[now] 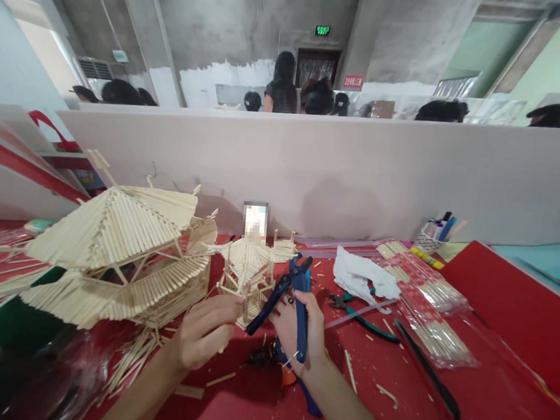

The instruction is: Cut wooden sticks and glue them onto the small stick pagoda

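Note:
My right hand (pixel 303 333) is wrapped round one handle of blue-handled cutting pliers (pixel 298 282), whose handles are spread apart. Just left of it, my left hand (pixel 209 333) has its fingers curled in a pinch, with a small pale end of a wooden stick (pixel 223 348) showing under them. Its fingertips are beside the front of a small pavilion model (pixel 249 259) built of wooden sticks; whether they touch it I cannot tell. A larger stick pavilion (pixel 125 231) with layered roofs stands to the left.
Green-handled nippers (pixel 368 322), white tissue (pixel 364 273), packs of sticks (pixel 436 310) and a black rod-like tool (pixel 426 370) lie right. A pen basket (pixel 429 236) stands behind. Loose sticks (pixel 135 360) and offcuts litter the red table (pixel 324 405). A white partition (pixel 359 171) closes the back.

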`<state>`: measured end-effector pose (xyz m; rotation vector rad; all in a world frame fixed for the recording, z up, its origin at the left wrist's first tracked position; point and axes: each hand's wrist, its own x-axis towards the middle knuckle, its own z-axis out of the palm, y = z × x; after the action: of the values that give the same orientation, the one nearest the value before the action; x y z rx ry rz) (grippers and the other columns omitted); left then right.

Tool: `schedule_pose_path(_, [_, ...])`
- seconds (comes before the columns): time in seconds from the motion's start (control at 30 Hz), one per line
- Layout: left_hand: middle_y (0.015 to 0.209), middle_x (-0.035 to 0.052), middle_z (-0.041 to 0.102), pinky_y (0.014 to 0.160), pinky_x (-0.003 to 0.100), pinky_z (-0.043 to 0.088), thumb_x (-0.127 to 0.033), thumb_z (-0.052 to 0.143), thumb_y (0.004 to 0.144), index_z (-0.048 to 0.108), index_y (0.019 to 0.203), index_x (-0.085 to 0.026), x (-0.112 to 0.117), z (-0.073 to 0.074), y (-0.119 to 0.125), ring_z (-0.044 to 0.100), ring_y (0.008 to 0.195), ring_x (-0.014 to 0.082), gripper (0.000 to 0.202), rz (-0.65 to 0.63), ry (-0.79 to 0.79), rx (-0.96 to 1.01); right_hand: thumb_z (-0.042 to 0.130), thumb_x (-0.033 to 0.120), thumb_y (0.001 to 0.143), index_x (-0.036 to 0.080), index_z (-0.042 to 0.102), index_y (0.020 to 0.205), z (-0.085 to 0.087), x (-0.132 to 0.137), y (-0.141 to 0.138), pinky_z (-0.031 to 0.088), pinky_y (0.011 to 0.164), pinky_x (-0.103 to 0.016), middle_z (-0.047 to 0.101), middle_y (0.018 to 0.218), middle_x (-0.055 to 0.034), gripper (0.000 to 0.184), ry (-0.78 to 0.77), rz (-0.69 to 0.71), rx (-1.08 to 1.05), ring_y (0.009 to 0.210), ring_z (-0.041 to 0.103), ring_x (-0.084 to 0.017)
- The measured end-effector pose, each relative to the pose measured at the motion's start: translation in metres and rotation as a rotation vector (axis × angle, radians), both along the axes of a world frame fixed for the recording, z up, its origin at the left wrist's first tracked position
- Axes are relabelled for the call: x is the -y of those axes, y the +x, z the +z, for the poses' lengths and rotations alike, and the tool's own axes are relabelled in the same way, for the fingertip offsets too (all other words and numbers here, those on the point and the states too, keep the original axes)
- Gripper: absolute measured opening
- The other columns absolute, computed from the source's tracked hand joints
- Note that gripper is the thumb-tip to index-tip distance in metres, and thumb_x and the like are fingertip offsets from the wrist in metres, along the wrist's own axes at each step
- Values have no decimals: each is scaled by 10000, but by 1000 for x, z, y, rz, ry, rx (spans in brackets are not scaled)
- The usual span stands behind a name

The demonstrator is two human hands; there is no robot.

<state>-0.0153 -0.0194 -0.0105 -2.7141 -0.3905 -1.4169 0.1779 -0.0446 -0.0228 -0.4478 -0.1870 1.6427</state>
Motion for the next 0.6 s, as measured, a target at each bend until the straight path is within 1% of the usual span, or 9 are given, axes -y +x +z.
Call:
schedule_pose_path(0.07, [756, 45, 710, 746, 313, 570, -151, 450, 968, 628, 876, -201, 9, 2, 2, 690, 783, 178, 207, 8, -46, -86, 685, 323, 648, 206, 683, 831, 1, 0, -1, 533, 893, -470, 753, 854, -55, 217, 2, 3, 5, 930, 686, -284])
schedule_pose_path(0.1, [736, 32, 698, 703, 289, 553, -179, 448, 977, 637, 870, -206, 14, 2, 5, 665, 712, 161, 219, 34, -138, -132, 688, 327, 646, 205, 682, 837, 1, 0, -2, 534, 890, -469, 755, 856, -57, 227, 6, 4, 12, 925, 688, -285])
schedule_pose_path(0.13, [723, 23, 685, 676, 269, 534, -205, 438, 989, 646, 889, -207, 20, 2, 9, 640, 669, 147, 231, 112, -291, -175, 695, 333, 642, 203, 683, 842, 2, 1, -3, 535, 885, -466, 755, 854, -59, 239, 8, 5, 24, 919, 689, -285])
schedule_pose_path(0.2, [742, 23, 678, 657, 241, 507, -288, 420, 1004, 645, 914, -196, 31, 0, 20, 624, 661, 137, 260, 195, -621, -152, 718, 362, 641, 200, 685, 851, 2, 4, -4, 538, 874, -444, 755, 853, -63, 267, 3, 3, 58, 913, 690, -280])
schedule_pose_path(0.3, [587, -33, 536, 520, 202, 407, -436, 436, 992, 551, 757, -188, 45, -4, 35, 500, 527, 109, 360, 252, -1099, 27, 771, 409, 651, 210, 687, 892, 3, 16, 2, 552, 799, -372, 750, 847, -46, 324, -64, -53, 163, 866, 688, -249])
schedule_pose_path(0.4, [553, -79, 358, 437, 181, 276, -559, 436, 959, 476, 732, -194, 51, -3, 44, 314, 459, 77, 432, 163, -1369, 256, 811, 477, 674, 223, 692, 990, 6, 36, 20, 541, 660, -306, 739, 832, -25, 422, -132, -105, 372, 754, 671, -211])
schedule_pose_path(0.47, [570, -93, 295, 417, 178, 207, -617, 457, 925, 497, 784, -191, 52, 1, 46, 229, 455, 70, 451, 70, -1494, 356, 803, 537, 692, 209, 704, 1014, 11, 51, 35, 535, 643, -303, 739, 880, -45, 471, -87, -48, 517, 744, 667, -210])
schedule_pose_path(0.53, [575, -91, 331, 433, 179, 235, -627, 500, 897, 521, 821, -184, 51, 7, 47, 256, 461, 68, 450, -6, -1566, 397, 780, 548, 732, 195, 718, 1028, 14, 64, 47, 535, 702, -307, 739, 893, -61, 465, -39, 71, 688, 773, 674, -212])
schedule_pose_path(0.6, [586, -64, 451, 493, 193, 330, -596, 539, 888, 529, 817, -177, 51, 13, 48, 379, 491, 78, 425, -47, -1589, 376, 761, 526, 769, 204, 726, 1057, 16, 76, 52, 527, 722, -305, 740, 892, -59, 434, 1, 159, 803, 769, 674, -207])
